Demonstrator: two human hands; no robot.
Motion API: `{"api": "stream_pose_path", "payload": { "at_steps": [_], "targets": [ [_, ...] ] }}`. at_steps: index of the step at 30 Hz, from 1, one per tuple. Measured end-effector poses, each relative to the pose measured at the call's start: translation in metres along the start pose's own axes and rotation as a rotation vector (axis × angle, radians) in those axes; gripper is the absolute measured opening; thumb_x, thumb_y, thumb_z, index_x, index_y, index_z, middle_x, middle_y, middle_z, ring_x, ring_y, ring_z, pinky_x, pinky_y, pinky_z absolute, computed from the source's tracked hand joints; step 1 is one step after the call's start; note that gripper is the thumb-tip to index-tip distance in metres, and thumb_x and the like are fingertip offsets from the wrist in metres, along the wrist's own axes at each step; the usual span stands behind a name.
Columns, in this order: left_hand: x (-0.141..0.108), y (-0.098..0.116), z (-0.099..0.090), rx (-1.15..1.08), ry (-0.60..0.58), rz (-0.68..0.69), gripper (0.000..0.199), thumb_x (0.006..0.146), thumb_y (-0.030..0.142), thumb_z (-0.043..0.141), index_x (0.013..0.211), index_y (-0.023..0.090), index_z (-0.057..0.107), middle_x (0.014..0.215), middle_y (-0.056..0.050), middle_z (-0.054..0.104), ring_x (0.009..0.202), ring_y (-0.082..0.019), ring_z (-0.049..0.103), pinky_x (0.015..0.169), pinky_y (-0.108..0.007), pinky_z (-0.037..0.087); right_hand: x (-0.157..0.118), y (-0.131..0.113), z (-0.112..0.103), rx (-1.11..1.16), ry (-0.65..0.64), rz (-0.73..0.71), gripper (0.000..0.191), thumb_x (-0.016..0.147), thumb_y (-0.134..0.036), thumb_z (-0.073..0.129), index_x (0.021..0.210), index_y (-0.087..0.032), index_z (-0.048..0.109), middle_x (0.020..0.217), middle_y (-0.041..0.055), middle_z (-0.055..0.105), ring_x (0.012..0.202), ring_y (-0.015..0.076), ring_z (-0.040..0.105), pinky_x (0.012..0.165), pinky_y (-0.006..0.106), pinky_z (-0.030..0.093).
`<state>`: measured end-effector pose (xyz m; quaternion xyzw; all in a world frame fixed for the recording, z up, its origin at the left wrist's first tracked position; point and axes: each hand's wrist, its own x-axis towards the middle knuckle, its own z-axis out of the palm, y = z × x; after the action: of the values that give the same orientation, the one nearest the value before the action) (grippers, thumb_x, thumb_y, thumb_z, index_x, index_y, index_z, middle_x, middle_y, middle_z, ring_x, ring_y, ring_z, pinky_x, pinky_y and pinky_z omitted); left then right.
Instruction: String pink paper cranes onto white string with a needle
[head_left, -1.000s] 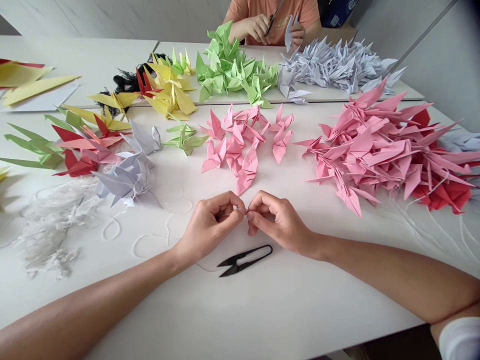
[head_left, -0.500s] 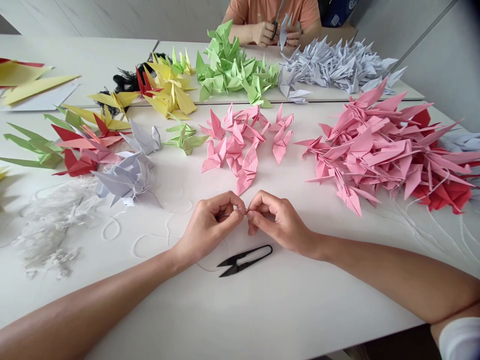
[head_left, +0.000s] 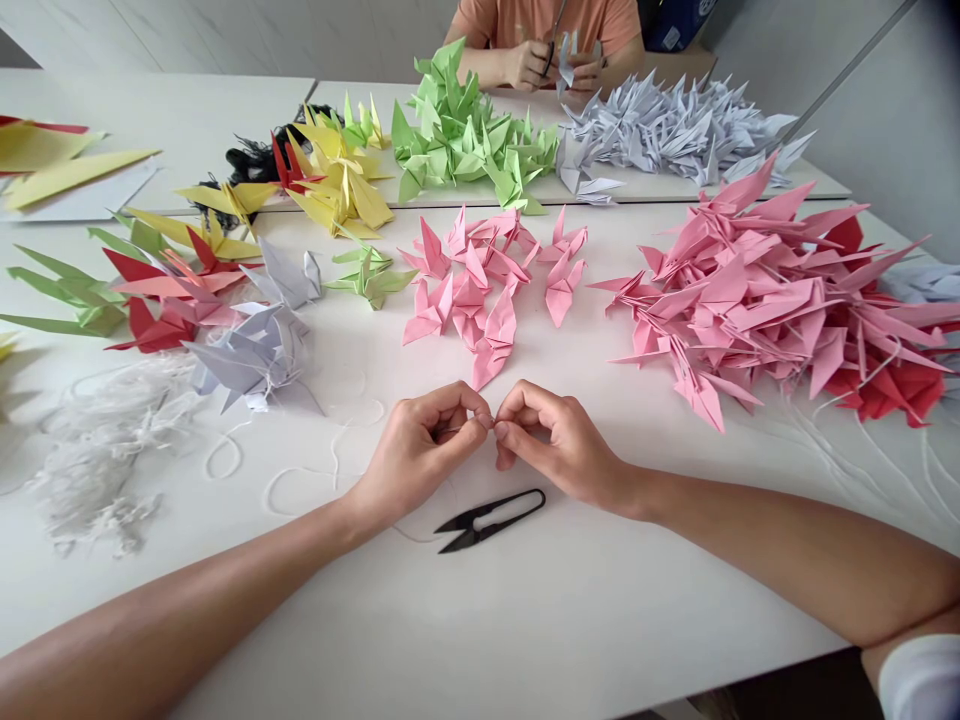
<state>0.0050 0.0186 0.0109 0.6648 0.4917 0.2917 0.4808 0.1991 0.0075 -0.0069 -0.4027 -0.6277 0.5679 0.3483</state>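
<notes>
My left hand and my right hand meet at the fingertips above the white table. Both are closed in a pinch on a thin white thread, which loops over the table left of my left hand; the bit between the fingertips is barely visible. Below the hands lie black thread snips, blades pointing left, touching nothing but the table and perhaps a thread end. Just beyond my fingers sits a small group of pink paper cranes.
A big heap of pink cranes lies at right, with red ones under it. Green cranes and pale blue cranes stand behind. At left are mixed cranes and tangled white thread. Opposite, a person's hand holds scissors by a pale crane.
My hands stay almost still, pinched together. Across the table, the other person's pale crane has shifted slightly in their hands.
</notes>
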Motion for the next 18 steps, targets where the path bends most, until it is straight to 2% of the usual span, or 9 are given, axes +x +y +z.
{"api": "stream_pose_path", "payload": {
  "at_steps": [9, 12, 15, 18],
  "targets": [
    [-0.0002, -0.0006, 0.0006, -0.003, 0.004, 0.006, 0.014, 0.088, 0.025, 0.055, 0.079, 0.017, 0.062, 0.052, 0.008, 0.036, 0.050, -0.008, 0.030, 0.049, -0.022, 0.025, 0.0005, 0.0015, 0.0000, 0.002, -0.003, -0.008, 0.024, 0.099, -0.040, 0.062, 0.087, -0.021, 0.052, 0.069, -0.0015, 0.067, 0.067, 0.0147, 0.065, 0.071, 0.028, 0.051],
    [-0.0006, -0.0021, 0.0015, -0.011, 0.009, -0.003, 0.015, 0.089, 0.026, 0.056, 0.079, 0.017, 0.062, 0.052, 0.008, 0.034, 0.049, -0.007, 0.029, 0.048, -0.022, 0.024, -0.0008, 0.0023, -0.0005, 0.004, -0.004, -0.032, 0.020, 0.102, -0.037, 0.056, 0.091, -0.022, 0.051, 0.070, -0.0020, 0.065, 0.068, 0.0143, 0.064, 0.072, 0.028, 0.050],
    [-0.0001, -0.0037, 0.0016, -0.019, 0.005, -0.010, 0.016, 0.090, 0.028, 0.057, 0.080, 0.016, 0.063, 0.054, 0.008, 0.034, 0.050, -0.007, 0.028, 0.048, -0.021, 0.023, -0.0032, 0.0034, -0.0013, -0.056, 0.059, -0.072, 0.016, 0.106, -0.035, 0.045, 0.096, -0.023, 0.047, 0.068, -0.0043, 0.054, 0.062, 0.0125, 0.054, 0.062, 0.025, 0.043],
    [0.0010, -0.0043, 0.0009, -0.030, -0.009, -0.012, 0.020, 0.092, 0.031, 0.057, 0.081, 0.016, 0.064, 0.057, 0.007, 0.038, 0.051, -0.007, 0.029, 0.048, -0.022, 0.023, -0.0047, 0.0041, -0.0011, -0.181, 0.106, -0.123, 0.009, 0.104, -0.033, 0.050, 0.104, -0.025, 0.047, 0.065, -0.0069, 0.038, 0.057, 0.0121, 0.039, 0.057, 0.025, 0.034]
  ]
}}
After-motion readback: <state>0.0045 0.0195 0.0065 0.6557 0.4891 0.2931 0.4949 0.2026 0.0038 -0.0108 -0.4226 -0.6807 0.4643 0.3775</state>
